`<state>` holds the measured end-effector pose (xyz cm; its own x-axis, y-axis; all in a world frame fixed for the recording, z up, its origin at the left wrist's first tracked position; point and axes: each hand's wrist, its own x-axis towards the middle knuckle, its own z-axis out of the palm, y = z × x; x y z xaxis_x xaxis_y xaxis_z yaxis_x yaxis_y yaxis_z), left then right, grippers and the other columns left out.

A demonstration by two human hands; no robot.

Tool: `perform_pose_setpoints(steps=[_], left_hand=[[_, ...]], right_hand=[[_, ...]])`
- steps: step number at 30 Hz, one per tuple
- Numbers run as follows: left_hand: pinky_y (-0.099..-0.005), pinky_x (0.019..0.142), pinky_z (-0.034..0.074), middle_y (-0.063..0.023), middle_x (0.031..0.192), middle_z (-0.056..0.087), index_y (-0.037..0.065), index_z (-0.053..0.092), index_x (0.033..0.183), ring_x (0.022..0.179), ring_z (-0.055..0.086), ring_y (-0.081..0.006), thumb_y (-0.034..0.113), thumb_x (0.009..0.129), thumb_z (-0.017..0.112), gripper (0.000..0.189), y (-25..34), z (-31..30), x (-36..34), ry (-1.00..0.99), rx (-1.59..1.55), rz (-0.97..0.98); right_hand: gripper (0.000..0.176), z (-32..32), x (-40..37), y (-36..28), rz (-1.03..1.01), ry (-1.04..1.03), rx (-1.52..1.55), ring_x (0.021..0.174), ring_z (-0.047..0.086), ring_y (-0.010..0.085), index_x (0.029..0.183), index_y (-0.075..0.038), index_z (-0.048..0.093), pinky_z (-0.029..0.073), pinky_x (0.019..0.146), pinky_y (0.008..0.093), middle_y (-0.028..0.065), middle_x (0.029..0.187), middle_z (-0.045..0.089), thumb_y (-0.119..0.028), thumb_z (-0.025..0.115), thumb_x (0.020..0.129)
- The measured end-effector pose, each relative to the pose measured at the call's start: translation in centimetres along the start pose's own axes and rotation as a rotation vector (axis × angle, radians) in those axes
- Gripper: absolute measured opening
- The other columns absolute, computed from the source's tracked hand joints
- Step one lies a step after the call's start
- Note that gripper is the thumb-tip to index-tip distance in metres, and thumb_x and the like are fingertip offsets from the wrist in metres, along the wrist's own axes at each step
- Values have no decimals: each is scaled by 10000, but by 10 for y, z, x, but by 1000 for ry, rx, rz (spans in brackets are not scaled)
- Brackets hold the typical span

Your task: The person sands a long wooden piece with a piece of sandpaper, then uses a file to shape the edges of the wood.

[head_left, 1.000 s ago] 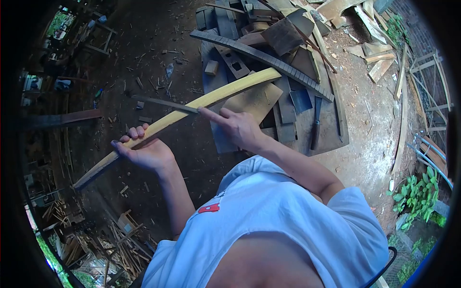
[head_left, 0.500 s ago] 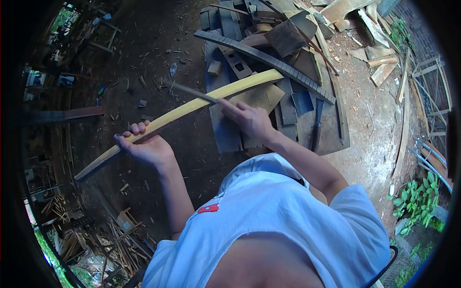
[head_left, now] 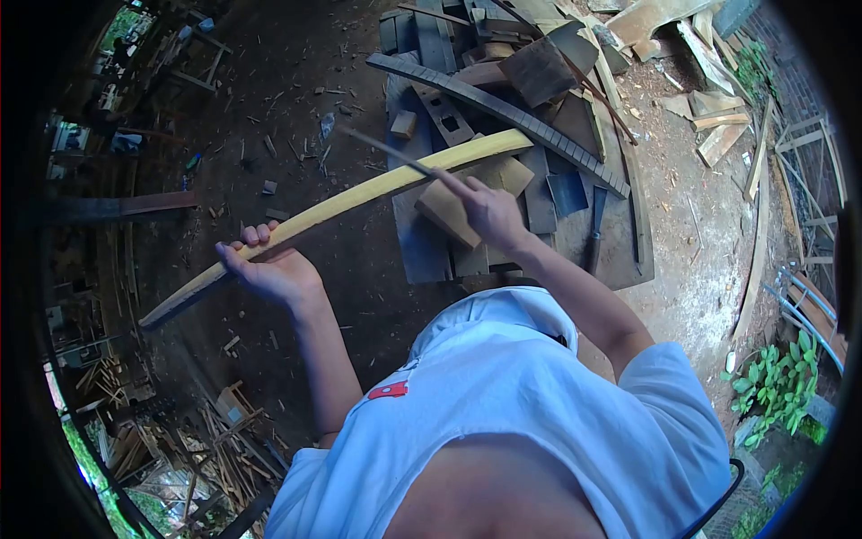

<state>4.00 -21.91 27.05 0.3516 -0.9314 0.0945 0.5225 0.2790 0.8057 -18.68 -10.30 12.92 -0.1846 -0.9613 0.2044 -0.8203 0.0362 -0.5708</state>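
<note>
A long, curved strip of pale yellow wood [head_left: 359, 195] slants across the view, its far end over the work board. My left hand [head_left: 274, 267] is closed round its lower left part, fingers over the far edge and thumb along the near side. Closed on the near end of a long, thin grey file [head_left: 386, 150] is my right hand [head_left: 489, 212], with the index finger stretched along it. The file lies across the yellow strip's upper part. Under my right hand sits a light wooden block [head_left: 449, 214].
A low work board [head_left: 620, 265] carries a dark notched bar [head_left: 498, 106], a chisel-like tool [head_left: 595, 235] and several wood blocks. Offcuts [head_left: 718, 135] lie beyond at the right. Chips litter the dirt floor [head_left: 278, 108]; scrap wood [head_left: 224, 431] is piled at lower left.
My right hand has drawn the file to the right and slightly nearer along the strip. More of the light block shows. My left hand and the strip have barely moved.
</note>
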Motion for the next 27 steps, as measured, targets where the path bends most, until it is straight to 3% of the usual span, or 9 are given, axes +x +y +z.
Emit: perform_pose_setpoints(steps=[2, 5, 9, 12, 17, 20, 23, 27], left_hand=[[-363, 817, 455, 13, 711, 373, 177, 356, 809, 681, 433, -129, 339, 979, 448, 252, -2, -8, -1, 24, -3, 3], [-363, 818, 448, 15, 709, 370, 179, 347, 815, 679, 429, -125, 337, 979, 449, 250, -3, -8, -5, 20, 3, 7], [-356, 817, 438, 14, 709, 369, 177, 330, 820, 679, 423, -123, 325, 979, 450, 248, -1, 5, -8, -1, 18, 59], [-356, 811, 439, 9, 710, 374, 169, 339, 825, 683, 427, -127, 329, 979, 450, 248, 1, 9, -9, -6, 16, 38], [-336, 786, 442, 9, 721, 396, 147, 375, 838, 691, 421, -122, 310, 972, 485, 237, 0, -8, -5, 39, -22, -5], [-334, 781, 436, 7, 720, 401, 136, 382, 834, 694, 420, -127, 295, 967, 492, 235, -2, -12, -6, 79, -16, -11], [-355, 815, 433, -1, 724, 405, 140, 386, 807, 704, 432, -145, 305, 969, 472, 247, -2, -11, -5, 4, -27, -17], [-355, 812, 428, -1, 722, 405, 138, 388, 809, 703, 432, -144, 306, 963, 483, 247, -3, -8, -1, 12, -39, -36]], right_hand=[[682, 2, -19, 55, 162, -30, -130, 631, 629, 318, 1435, -320, 312, 525, 533, 412, 111, 779, 597, -24, 470, 841], [689, 4, -16, 62, 205, -75, -184, 667, 640, 319, 1437, -320, 304, 533, 554, 404, 119, 794, 610, -27, 471, 836], [696, -10, 12, -36, -17, -76, -21, 646, 632, 306, 1443, -290, 296, 533, 565, 412, 109, 860, 578, -59, 514, 823], [693, -13, 19, -63, -128, -45, 34, 641, 631, 303, 1444, -294, 292, 533, 564, 412, 101, 841, 564, -63, 513, 829], [663, 5, -7, 44, 130, -58, -138, 656, 640, 289, 1422, -304, 350, 537, 561, 397, 96, 832, 614, -20, 478, 836], [645, 4, -2, 46, 176, -99, -67, 667, 647, 295, 1421, -293, 352, 544, 582, 409, 118, 839, 619, -48, 491, 841], [689, -16, 23, -83, -109, -116, 49, 669, 651, 294, 1432, -280, 331, 545, 587, 404, 107, 879, 599, -51, 521, 811], [714, -21, 32, -115, -216, -129, 62, 652, 646, 285, 1436, -283, 323, 541, 578, 397, 95, 889, 573, -48, 529, 793]])
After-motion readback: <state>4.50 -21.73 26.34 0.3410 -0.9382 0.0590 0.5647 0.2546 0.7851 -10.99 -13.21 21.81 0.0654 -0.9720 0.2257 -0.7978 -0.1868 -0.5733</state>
